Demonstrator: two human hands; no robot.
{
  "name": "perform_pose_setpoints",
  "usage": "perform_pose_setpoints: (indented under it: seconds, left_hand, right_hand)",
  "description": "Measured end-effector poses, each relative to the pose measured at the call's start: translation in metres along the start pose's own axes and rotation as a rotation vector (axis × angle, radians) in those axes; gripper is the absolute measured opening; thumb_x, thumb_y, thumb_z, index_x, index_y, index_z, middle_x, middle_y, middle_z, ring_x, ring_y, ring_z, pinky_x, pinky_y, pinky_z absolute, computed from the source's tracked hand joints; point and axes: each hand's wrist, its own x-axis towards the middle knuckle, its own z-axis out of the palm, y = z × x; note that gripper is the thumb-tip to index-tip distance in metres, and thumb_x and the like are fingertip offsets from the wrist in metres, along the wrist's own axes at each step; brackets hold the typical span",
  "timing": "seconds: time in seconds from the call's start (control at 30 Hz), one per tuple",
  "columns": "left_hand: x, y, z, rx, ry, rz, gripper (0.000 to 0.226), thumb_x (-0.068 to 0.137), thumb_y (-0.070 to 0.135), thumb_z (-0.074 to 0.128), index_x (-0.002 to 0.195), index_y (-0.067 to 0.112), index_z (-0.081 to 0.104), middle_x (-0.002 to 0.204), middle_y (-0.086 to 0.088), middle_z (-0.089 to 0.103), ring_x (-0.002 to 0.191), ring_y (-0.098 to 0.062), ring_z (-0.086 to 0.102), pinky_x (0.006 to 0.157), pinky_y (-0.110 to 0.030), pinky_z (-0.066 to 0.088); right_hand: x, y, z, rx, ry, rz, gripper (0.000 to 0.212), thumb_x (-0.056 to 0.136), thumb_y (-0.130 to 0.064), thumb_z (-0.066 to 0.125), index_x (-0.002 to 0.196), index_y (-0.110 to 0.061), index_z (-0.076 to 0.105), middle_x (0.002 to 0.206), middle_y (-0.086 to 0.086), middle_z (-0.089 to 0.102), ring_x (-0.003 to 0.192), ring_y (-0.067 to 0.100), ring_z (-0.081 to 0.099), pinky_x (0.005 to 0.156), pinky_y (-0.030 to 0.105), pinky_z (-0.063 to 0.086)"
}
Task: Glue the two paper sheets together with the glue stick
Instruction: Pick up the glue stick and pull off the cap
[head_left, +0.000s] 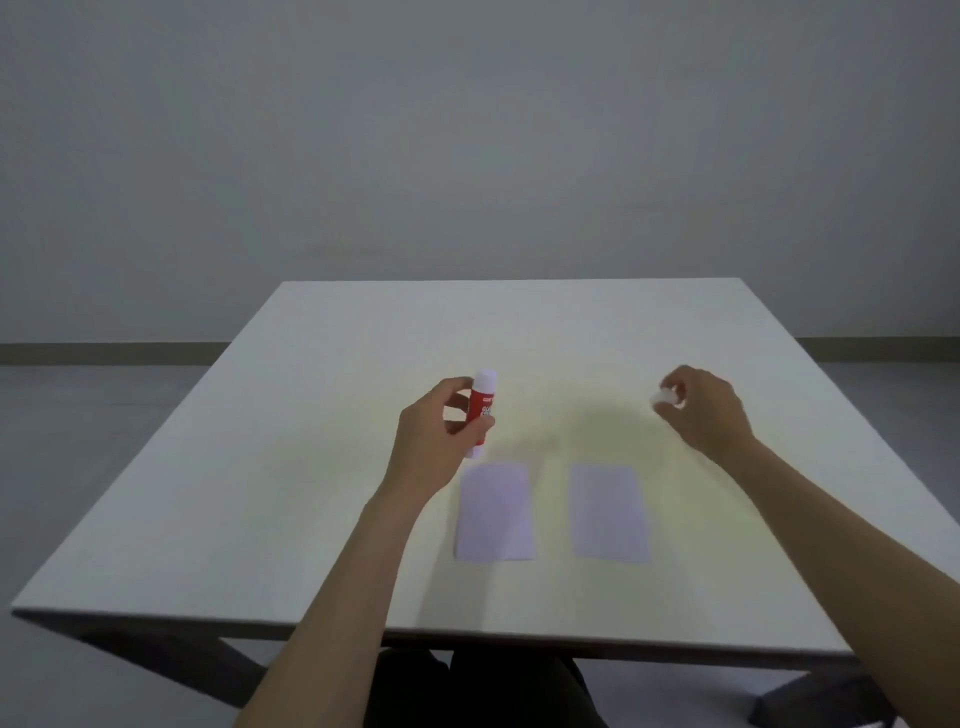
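Two pale lilac paper sheets lie flat side by side near the table's front: the left sheet (496, 512) and the right sheet (610, 512), with a gap between them. My left hand (434, 441) holds a red-and-white glue stick (482, 405) roughly upright, just above and behind the left sheet's far corner. My right hand (701, 410) is raised over the table to the right, behind the right sheet, and pinches a small white cap (667, 398) between its fingertips.
The white table (311, 467) stretches back to a far edge in front of a grey wall. Its front edge runs close to my body, with dark legs visible below it.
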Motion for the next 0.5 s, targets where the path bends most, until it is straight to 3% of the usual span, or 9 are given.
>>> perform_pose_setpoints:
  seconds: [0.07, 0.2, 0.33, 0.43, 0.5]
  left_hand:
    - [-0.001, 0.001, 0.005, -0.082, 0.024, -0.03, 0.02, 0.083, 0.016, 0.066, 0.086, 0.035, 0.059, 0.078, 0.009, 0.068, 0.055, -0.002, 0.066, 0.061, -0.012, 0.048]
    - [-0.006, 0.001, 0.013, -0.287, 0.047, -0.115, 0.007, 0.083, 0.016, 0.065, 0.082, 0.022, 0.067, 0.066, 0.014, 0.072, 0.069, -0.006, 0.068, 0.088, -0.042, 0.054]
    - [-0.008, 0.002, 0.017, -0.469, 0.142, -0.146, 0.005, 0.078, 0.018, 0.07, 0.074, 0.02, 0.068, 0.07, 0.008, 0.073, 0.09, -0.022, 0.071, 0.092, -0.045, 0.054]
    - [-0.007, 0.003, 0.025, -0.519, 0.23, -0.171, 0.008, 0.076, 0.017, 0.074, 0.081, 0.015, 0.069, 0.093, -0.007, 0.073, 0.097, -0.026, 0.07, 0.091, -0.043, 0.055]
    - [-0.006, 0.011, 0.033, -0.592, 0.275, -0.188, 0.012, 0.076, 0.015, 0.076, 0.083, 0.01, 0.067, 0.098, -0.013, 0.072, 0.098, -0.027, 0.07, 0.087, -0.039, 0.057]
  right_hand:
    - [-0.007, 0.014, 0.009, -0.07, -0.048, 0.013, 0.018, 0.084, -0.014, 0.06, 0.1, -0.007, 0.06, 0.097, 0.016, 0.064, 0.087, 0.032, 0.057, 0.069, 0.031, 0.038]
    - [-0.011, 0.022, 0.017, -0.195, -0.02, -0.047, 0.021, 0.082, -0.016, 0.058, 0.102, -0.007, 0.058, 0.092, 0.014, 0.064, 0.084, 0.035, 0.058, 0.07, 0.036, 0.041]
    - [-0.014, 0.015, 0.014, -0.343, 0.015, -0.11, 0.058, 0.082, -0.032, 0.066, 0.131, -0.011, 0.045, 0.117, 0.019, 0.058, 0.103, 0.037, 0.058, 0.091, 0.045, 0.039]
    - [-0.029, -0.02, 0.01, -0.085, 0.214, -0.208, 0.074, 0.078, -0.04, 0.07, 0.138, -0.01, 0.038, 0.125, 0.017, 0.053, 0.107, 0.034, 0.057, 0.092, 0.045, 0.042]
    - [-0.048, -0.058, 0.009, 0.344, 0.076, -0.243, 0.071, 0.073, -0.036, 0.076, 0.134, -0.02, 0.042, 0.116, 0.004, 0.057, 0.09, 0.024, 0.062, 0.082, 0.03, 0.048]
